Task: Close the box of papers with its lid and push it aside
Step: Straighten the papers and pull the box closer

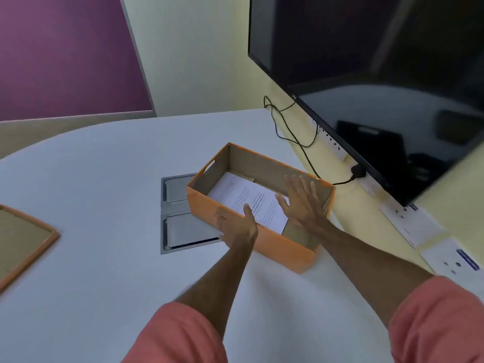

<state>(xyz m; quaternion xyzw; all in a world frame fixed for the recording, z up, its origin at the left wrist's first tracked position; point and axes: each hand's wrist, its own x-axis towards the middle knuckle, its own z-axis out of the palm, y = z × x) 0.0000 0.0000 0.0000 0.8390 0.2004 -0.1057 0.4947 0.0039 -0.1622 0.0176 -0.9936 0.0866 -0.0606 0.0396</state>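
Orange box (pixel 285 247) of papers (pixel 243 197) sits open mid-frame on the worktop (pixel 104 179), left hand (pixel 235 226) pinching its near wall, right hand (pixel 301 203) flat and spread over them; the lid (pixel 21 237) lies well apart at the left edge, so closing and pushing aside remain.

papers (pixel 248 203) lie in the box (pixel 282 250), mid-worktop (pixel 104 179); lid (pixel 23 239) well apart at the left, screen (pixel 366 61) behind on the right.
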